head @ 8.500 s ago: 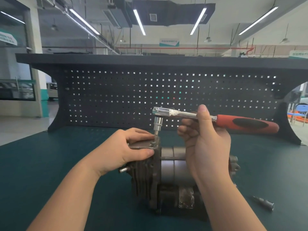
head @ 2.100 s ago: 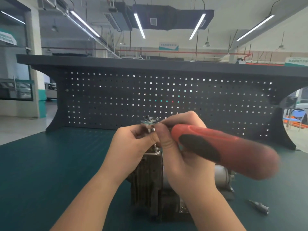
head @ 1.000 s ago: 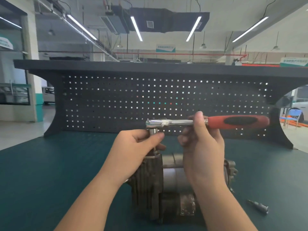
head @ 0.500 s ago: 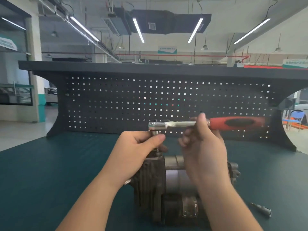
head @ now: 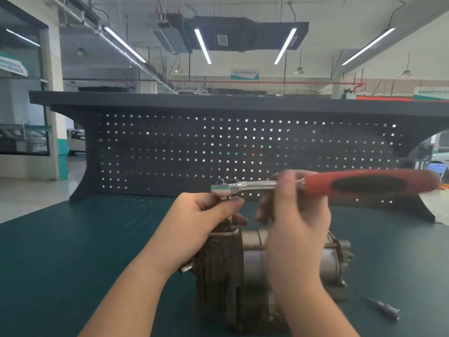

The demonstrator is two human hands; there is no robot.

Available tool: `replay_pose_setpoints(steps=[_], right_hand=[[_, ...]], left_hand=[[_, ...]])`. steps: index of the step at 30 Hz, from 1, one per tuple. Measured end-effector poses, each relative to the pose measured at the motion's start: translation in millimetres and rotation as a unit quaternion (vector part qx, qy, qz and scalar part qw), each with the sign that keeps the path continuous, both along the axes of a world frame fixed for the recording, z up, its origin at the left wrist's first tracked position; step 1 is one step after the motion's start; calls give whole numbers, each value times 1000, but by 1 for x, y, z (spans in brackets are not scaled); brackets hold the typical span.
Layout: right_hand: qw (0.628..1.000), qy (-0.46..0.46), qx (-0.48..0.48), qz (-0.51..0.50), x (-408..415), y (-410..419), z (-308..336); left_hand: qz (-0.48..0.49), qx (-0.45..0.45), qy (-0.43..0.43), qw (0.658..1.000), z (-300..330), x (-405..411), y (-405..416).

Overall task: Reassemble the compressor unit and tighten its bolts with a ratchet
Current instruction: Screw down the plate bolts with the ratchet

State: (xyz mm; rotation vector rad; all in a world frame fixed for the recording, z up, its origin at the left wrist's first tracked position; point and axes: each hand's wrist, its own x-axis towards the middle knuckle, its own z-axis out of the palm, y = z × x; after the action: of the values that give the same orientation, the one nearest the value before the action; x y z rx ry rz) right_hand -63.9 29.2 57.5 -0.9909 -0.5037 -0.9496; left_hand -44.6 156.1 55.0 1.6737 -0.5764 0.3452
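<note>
Above the ribbed metal compressor (head: 233, 271) on your green tabletop (head: 73, 251), your left hand (head: 204, 222) still pinching the socket, your right hand (head: 294, 215) gripping the chrome ratchet (head: 315, 186), red handle swung back rightward, blurred.

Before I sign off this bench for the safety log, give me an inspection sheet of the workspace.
Surface: dark teal bench mat, no spills seen.
Job's things: compressor unit stands on the mat; ratchet lies level above it, head over the unit's top plate.
Clutter: one loose metal bit on the mat to the right of the unit.
Hands: left hand pinches the socket under the ratchet head; right hand, blurred, grips the ratchet shank.
Cables: nothing seen on the bench.
Surroundings: black pegboard back panel, no tools hung; workshop hall behind.
</note>
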Motion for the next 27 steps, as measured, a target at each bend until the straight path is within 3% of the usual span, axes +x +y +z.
replay_pose_setpoints(steps=[2,4,6,8,10,11,12,14,17,19,21,24,25,27], right_hand=[[960,99,152,213,8,-9,3],[948,118,175,237,11,-10,1],[985,60,101,126,4,-4,0],[997,-60,-46,-11,-6,4,0],[948,-120,-249,-157,-9,7,-1],[917,-110,-322,-208,-10,8,0],[908,-79,-347,-222,-11,9,0],[951,-24,-292,-96,-14,11,4],[998,38,-29,32,-3,-1,7],[963,124,123,206,6,-10,9],[951,137,152,232,13,-13,5],[1000,-11,-15,1,1,-2,2],[983,-72,-124,-115,-2,2,-1],[884,-161,-318,-302,-3,5,-7]], left_hand=[[18,8,-19,1000,-2,1,-2],[33,-7,-33,999,-3,2,-5],[18,-38,-28,999,-4,2,-7],[13,-55,-22,998,-2,-1,-8],[40,-39,-24,998,-2,1,-6],[61,-23,-16,998,-2,1,-5],[67,-13,-13,998,-3,4,-2],[44,-13,-11,999,-2,3,-1],[8,-17,3,1000,0,-1,-1],[38,7,-13,999,-3,3,-2],[63,17,-29,997,-4,3,-5],[44,-37,-31,998,-2,-1,-8],[46,-36,-37,998,-2,-2,-8],[65,-5,-38,997,-3,-1,-7]])
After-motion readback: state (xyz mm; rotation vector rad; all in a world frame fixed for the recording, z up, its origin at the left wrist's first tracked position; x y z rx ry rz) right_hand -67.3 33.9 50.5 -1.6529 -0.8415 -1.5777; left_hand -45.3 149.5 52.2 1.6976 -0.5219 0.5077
